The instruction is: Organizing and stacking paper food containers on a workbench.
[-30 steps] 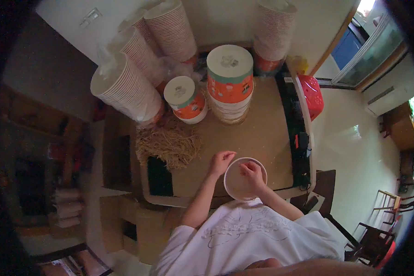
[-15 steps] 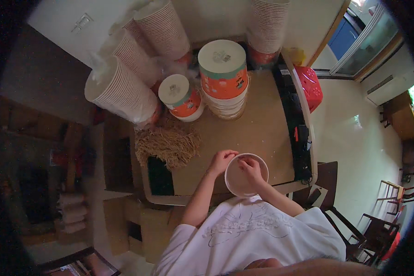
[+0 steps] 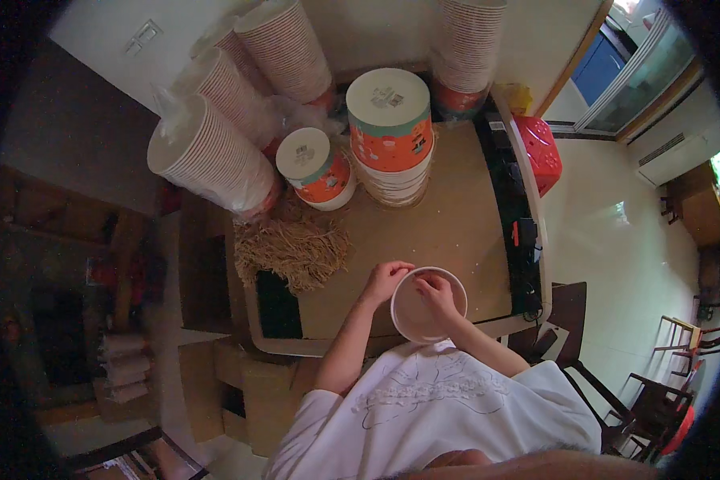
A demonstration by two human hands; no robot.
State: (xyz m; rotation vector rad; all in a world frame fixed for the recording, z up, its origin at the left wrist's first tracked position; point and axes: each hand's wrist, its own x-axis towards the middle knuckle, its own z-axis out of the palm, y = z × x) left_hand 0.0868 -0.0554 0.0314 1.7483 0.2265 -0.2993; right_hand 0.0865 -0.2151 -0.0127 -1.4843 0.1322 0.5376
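A white round paper bucket [image 3: 414, 322] is tilted mouth-up at the table's front edge, close against my shirt. My left hand [image 3: 386, 280] grips the upper left of its rim from outside, fingers closed. Inside the mouth, near the far wall, my right hand [image 3: 434, 293] is closed in a pinch; what its fingertips hold, if anything, is hidden. Beyond them stands an upside-down stack of orange, green and white paper buckets [image 3: 392, 148], with loops of brown cord around its lower rims. A heap of brown paper cord [image 3: 292, 250] lies to the left.
A smaller upside-down bucket stack [image 3: 322, 182] stands behind the cord. Tall nested buckets in clear plastic [image 3: 216, 164] line the back left, another stack [image 3: 466, 48] the back right. Black cables and a dark box [image 3: 524, 232] run along the right edge, beside a red stool [image 3: 536, 152].
My hands and the bucket stay almost where they were, with only tiny shifts of the right fingers inside the mouth. The camera view has moved slightly.
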